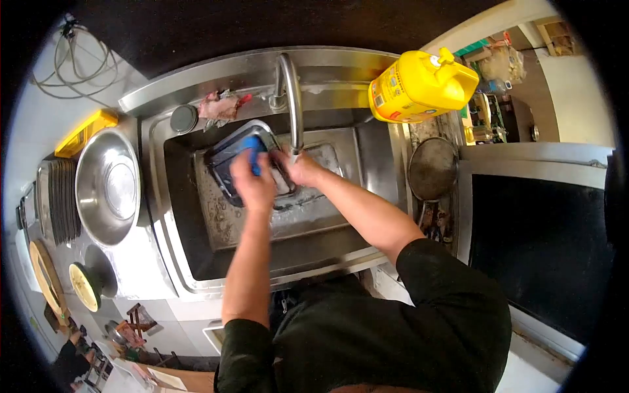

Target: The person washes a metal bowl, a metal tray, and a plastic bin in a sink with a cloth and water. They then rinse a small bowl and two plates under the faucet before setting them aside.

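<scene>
In the steel sink (367, 157) a dark rectangular metal tray (226, 154) is held tilted beneath the curved faucet (291, 98). My left hand (254, 185) is closed around a blue scrubbing sponge or cloth (252, 145), blurred by motion, over the inside of the tray. Gripping the tray's right side is my right hand (300, 169), its fingertips partly hidden behind the rim and faucet. Another flat rectangular tray (327, 156) seems to lie on the wet sink floor, partly covered by my right hand.
A yellow jug (419, 88) stands at the sink's back right corner, above a round pan (432, 169). Left of the sink are a steel bowl (108, 187) and a stack of dark trays (59, 200). A round lid (184, 118) and pink cloth (221, 107) lie on the back ledge.
</scene>
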The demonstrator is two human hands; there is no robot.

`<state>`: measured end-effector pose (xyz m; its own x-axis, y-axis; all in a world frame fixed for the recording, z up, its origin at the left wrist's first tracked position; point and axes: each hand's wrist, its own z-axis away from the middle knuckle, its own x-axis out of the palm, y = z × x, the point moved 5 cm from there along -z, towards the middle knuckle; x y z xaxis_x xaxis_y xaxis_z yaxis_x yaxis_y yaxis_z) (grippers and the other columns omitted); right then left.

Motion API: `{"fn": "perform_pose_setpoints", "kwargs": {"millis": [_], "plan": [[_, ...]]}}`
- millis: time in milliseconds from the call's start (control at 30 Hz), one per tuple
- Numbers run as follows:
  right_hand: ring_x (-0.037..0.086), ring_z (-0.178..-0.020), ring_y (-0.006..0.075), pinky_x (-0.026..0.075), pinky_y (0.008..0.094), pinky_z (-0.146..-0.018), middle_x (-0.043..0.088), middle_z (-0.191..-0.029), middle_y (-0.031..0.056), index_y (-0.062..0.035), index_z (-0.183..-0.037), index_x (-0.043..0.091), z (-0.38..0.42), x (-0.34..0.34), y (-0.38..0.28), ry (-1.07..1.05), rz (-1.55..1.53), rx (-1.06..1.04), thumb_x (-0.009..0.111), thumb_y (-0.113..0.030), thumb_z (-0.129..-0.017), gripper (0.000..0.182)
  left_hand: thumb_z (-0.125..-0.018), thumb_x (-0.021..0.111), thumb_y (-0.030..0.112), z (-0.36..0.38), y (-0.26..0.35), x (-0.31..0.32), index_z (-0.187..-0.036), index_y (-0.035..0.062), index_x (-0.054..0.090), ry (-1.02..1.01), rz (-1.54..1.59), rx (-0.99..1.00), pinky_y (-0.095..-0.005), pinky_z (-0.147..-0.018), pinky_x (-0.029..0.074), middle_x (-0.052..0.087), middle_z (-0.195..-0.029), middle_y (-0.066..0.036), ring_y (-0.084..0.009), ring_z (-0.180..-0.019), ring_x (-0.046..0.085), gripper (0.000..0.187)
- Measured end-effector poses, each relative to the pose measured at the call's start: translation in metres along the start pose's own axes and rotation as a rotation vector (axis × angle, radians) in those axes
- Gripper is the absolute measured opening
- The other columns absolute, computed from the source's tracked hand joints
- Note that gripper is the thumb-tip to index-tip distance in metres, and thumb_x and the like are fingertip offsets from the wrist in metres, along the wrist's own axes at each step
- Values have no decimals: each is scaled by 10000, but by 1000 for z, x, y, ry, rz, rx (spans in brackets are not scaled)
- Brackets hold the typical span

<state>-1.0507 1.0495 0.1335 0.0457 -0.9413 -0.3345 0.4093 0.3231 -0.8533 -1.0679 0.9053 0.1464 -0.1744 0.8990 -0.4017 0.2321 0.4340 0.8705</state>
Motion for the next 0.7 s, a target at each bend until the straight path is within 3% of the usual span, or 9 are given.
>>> {"fn": "perform_pose_setpoints", "kwargs": {"millis": [33,67,133,167,267,333,500,600,700], "plan": [[523,-734,158,461,350,-712,620,-782,85,-35,-938,622,-25,22,53,-44,-108,-213,520,-314,-938,297,-787,698,178,10,15,13,-1074,33,603,-72,-53,80,-468,-943,396,579,-1149,-183,-370,-1087,514,335],[515,-787,129,468,339,-728,596,-852,51,-46,-985,600,-34,27,80,116,-418,-126,480,-229,-954,220,-767,704,187,19,29,26,-1093,53,598,-146,-104,159,-508,-1001,346,554,-1212,-172,-382,-1167,465,368],[505,-818,111,463,298,-751,567,-886,24,-59,-994,583,-17,22,60,-50,-1266,262,455,-182,-960,181,-726,726,227,17,47,35,-1085,93,618,-148,-332,115,-566,-1055,258,528,-1280,-118,-384,-1252,389,398],[510,-785,113,446,265,-739,563,-850,2,-56,-976,591,2,7,45,8,-1022,121,430,-164,-966,194,-722,729,258,13,52,37,-1085,121,631,-152,-324,127,-579,-1061,255,527,-1295,-85,-385,-1264,389,400],[501,-765,112,427,249,-701,563,-818,-7,-33,-959,599,22,-19,61,78,-674,61,443,-206,-967,233,-703,743,263,3,41,48,-1077,100,633,-287,-89,309,-562,-1022,327,562,-1245,-89,-364,-1211,459,423],[491,-753,107,416,259,-689,571,-797,-7,-12,-942,605,42,-40,64,191,-475,41,465,-241,-961,269,-744,710,203,-12,44,39,-1073,56,617,-256,-50,337,-453,-984,400,589,-1176,-128,-334,-1131,514,372],[514,-770,111,425,270,-719,621,-838,32,12,-922,618,73,-75,57,296,-556,-23,520,-271,-941,300,-803,669,181,-30,-16,15,-1067,-3,596,-142,-191,44,-414,-932,434,596,-1118,-197,-361,-1052,545,330],[511,-754,109,427,266,-707,614,-814,23,12,-911,623,80,-88,48,343,-372,-21,522,-266,-940,297,-836,654,198,-8,-66,-5,-1043,-15,596,-6,-224,-102,-412,-839,461,627,-1019,-204,-362,-938,589,303],[499,-741,98,424,262,-689,605,-805,0,14,-892,614,70,-83,48,382,-510,-68,527,-281,-948,313,-858,637,217,36,-95,-26,-1029,-42,593,79,-101,-565,-358,-750,480,644,-928,-188,-305,-800,614,314]]}}
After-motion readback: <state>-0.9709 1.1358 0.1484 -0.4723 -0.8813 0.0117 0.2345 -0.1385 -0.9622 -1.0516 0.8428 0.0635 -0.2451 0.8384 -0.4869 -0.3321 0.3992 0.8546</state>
